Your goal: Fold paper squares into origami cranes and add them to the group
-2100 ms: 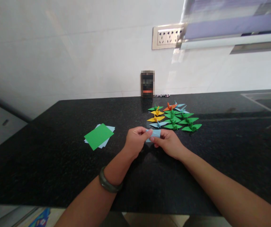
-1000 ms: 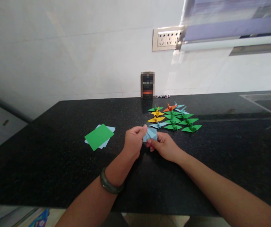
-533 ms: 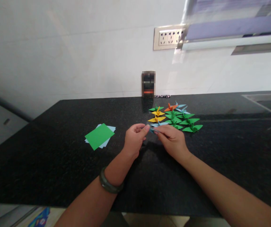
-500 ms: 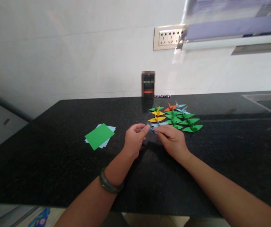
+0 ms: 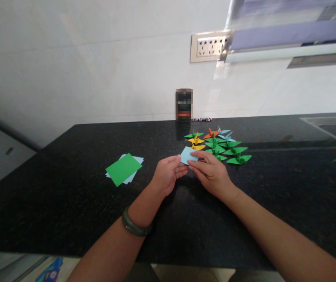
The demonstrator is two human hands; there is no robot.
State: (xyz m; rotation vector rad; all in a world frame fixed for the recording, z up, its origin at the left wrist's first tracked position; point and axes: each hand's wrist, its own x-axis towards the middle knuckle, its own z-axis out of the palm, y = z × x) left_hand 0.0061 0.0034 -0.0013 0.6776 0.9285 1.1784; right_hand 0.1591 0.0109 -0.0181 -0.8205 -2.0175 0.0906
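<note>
Light-blue folded paper (image 5: pixel 188 156), thin and easily creased, is pinched at its near edges by left hand (image 5: pixel 168 175) and right hand (image 5: pixel 211 174) fingers.

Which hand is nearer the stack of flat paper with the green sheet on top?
Left. The left hand sits just right of the paper stack; the right hand lies farther right, beyond the light blue folded paper.

Bright, even daylight, a glossy countertop (image 5: pixel 68 203) reflecting glare, blurred and warped upper-right edge.
</note>
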